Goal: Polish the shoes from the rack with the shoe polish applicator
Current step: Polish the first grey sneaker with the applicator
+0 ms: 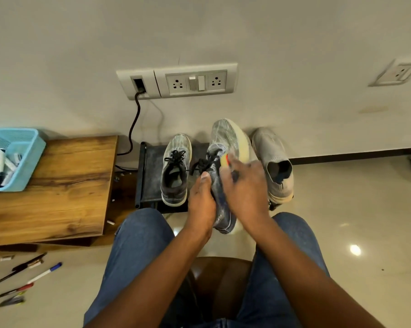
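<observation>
- A grey knit running shoe with black laces (219, 147) is held up just in front of the low black shoe rack (150, 176), tilted on its side, toe towards the wall.
- Its heel end is gripped by the left hand (201, 202), thumb on the upper.
- A yellow-and-red shoe polish applicator (224, 159), blurred, is pressed to the shoe's side by the curled right hand (245, 185).
- The shoe is judged light and soft-walled; a heel grip resists buckling.
- Its mate (176, 169) rests on the rack.
</observation>
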